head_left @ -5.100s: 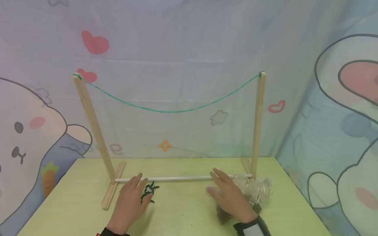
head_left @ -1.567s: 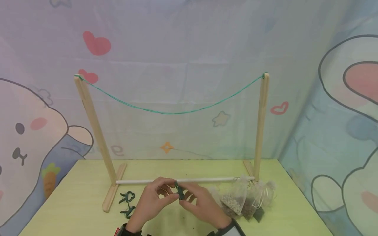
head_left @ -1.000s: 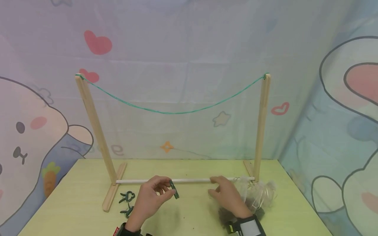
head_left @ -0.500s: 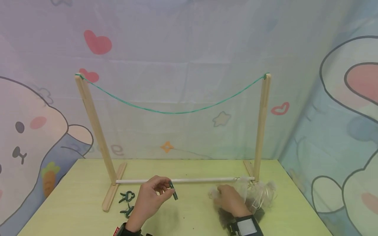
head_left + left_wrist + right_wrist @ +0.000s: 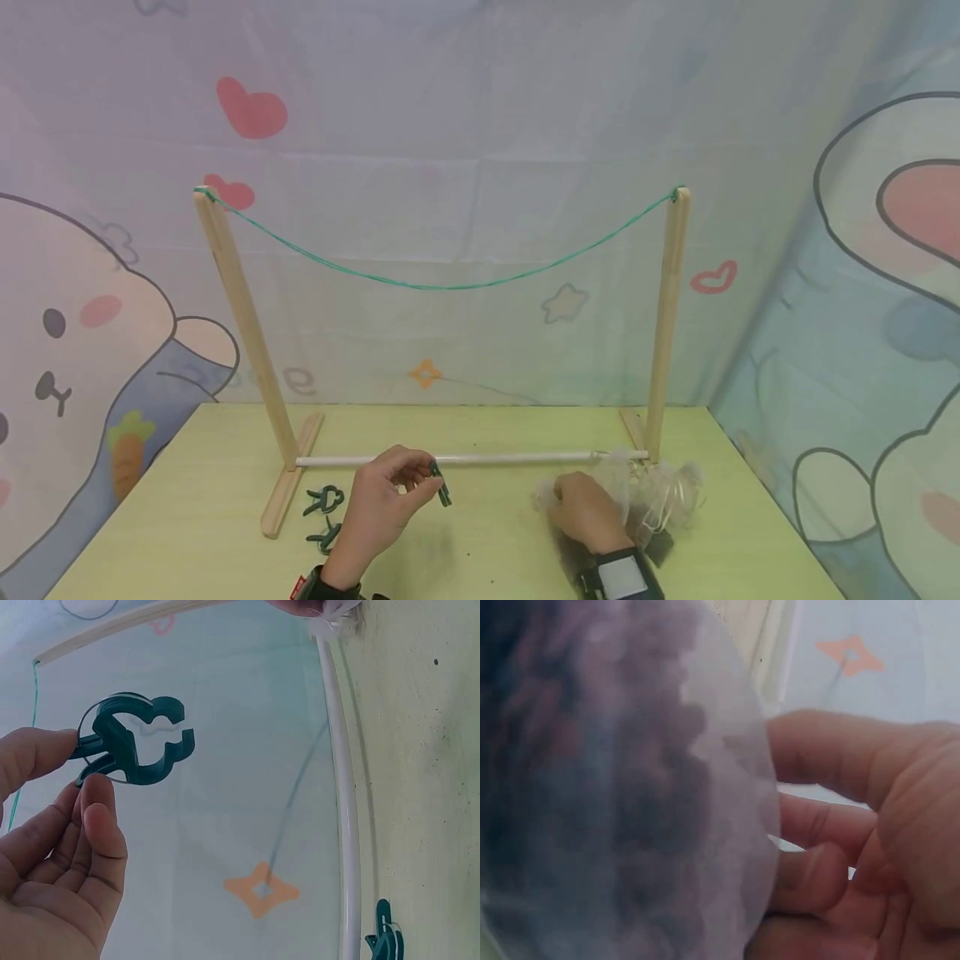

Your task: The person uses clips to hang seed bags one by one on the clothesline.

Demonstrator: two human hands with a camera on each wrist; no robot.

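Lower centre, the left hand still pinches a green clip; lower right, the right hand now grips a gauze bag.

Across the back, a pale backdrop is seen, faintly creased. Over on the left, a white cartoon animal is pictured, and a carrot is printed on its blue clothing. Up high, a red heart is spotted; below it, a smaller heart is partly covered by the left wooden post. From there a green cord is slung in a sagging curve to the right wooden post. Beneath, a grey star and an orange star are shown, and below these the pale yellow table is dotted with dark specks.
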